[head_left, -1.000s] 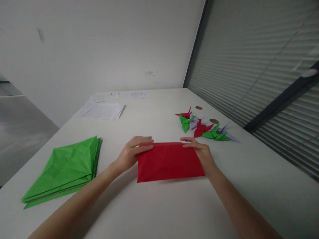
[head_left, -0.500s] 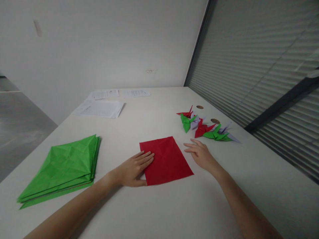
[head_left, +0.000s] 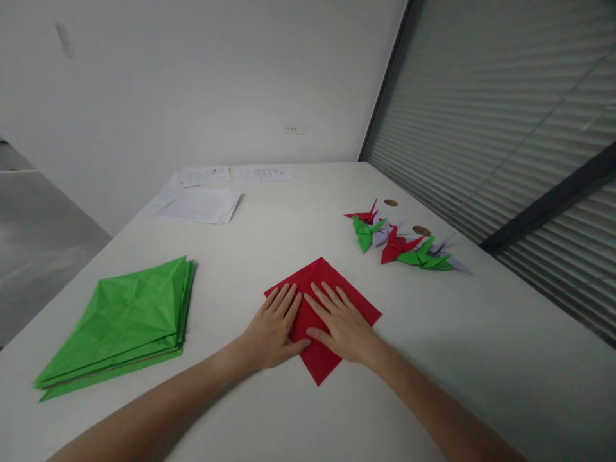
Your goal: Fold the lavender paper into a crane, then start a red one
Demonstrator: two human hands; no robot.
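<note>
A square sheet of red origami paper [head_left: 319,369] lies on the white table with one corner pointing towards me. My left hand [head_left: 276,327] rests flat on its left side, fingers stretched out and thumb reaching inward. On the right half lies my right hand [head_left: 344,324], palm down with the fingers spread. Both hands press on the paper without gripping it, and they cover much of its middle. Faint creases show near the top corner.
A stack of creased green paper [head_left: 129,308] sits at the left. Several folded paper cranes, among them a red crane [head_left: 397,247] and a green crane [head_left: 426,258], lie at the right near the blinds [head_left: 481,115]. Printed sheets [head_left: 197,205] lie at the back left.
The red paper has turned so that a corner now points at me. My right hand has come in from the right onto it; my left hand has stayed on its left side.
</note>
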